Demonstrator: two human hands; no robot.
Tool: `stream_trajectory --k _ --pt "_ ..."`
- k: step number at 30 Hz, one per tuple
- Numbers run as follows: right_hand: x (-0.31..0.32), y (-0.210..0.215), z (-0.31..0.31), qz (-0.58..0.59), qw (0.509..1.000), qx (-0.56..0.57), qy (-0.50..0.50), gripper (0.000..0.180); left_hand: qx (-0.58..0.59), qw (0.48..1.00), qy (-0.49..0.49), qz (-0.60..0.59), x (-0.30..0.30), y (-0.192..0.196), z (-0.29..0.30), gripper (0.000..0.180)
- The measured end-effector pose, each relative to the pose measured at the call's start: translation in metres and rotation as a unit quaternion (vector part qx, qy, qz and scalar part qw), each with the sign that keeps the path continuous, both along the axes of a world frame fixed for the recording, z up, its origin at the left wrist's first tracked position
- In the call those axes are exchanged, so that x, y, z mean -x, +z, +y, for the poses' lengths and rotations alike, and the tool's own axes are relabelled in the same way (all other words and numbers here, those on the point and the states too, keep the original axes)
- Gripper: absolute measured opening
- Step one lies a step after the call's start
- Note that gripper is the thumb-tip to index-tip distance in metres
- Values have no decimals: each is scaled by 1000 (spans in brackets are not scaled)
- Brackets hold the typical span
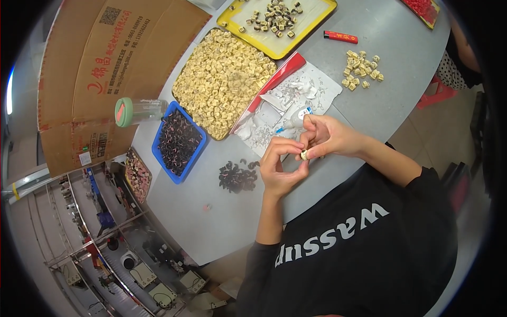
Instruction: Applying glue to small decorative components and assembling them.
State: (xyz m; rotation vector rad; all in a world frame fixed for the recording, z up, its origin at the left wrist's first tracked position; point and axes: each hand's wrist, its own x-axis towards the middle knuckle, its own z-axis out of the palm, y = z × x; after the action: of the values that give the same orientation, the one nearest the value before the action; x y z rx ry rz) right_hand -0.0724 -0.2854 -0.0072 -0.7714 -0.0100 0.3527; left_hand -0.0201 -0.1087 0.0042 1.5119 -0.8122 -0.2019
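Note:
In front of my chest, both hands meet at a small cream-coloured block-like piece (pixel 304 155). My left hand (pixel 280 168) is closed in a pinch at its left side. The thumb and fingers of my right hand (pixel 334 138) press on it from the right; the fingertips hide much of it. Just beyond my right hand, a small clear bottle with a blue nozzle (pixel 297 119) lies on the littered white paper (pixel 330 87). To the left of my left hand is a loose pile of black curved pieces (pixel 235 176).
A tray heaped with cream pieces (pixel 222 79) lies beyond, beside a blue basket of black pieces (pixel 196 154). A yellow tray (pixel 319 11), a red lighter-like stick (pixel 340 37), a cream pile (pixel 362 70), a green-lidded jar (pixel 138 111) and cardboard (pixel 79 132) surround them.

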Motion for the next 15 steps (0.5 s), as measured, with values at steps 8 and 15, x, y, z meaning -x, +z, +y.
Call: stream_trajectory --k 8,15 --pt "2 -4 -4 -11 1000 14 3 45 -18 996 19 -86 -1 0 -6 33" --pt "4 0 -3 -17 999 15 23 46 -24 990 35 -132 3 0 -5 34"
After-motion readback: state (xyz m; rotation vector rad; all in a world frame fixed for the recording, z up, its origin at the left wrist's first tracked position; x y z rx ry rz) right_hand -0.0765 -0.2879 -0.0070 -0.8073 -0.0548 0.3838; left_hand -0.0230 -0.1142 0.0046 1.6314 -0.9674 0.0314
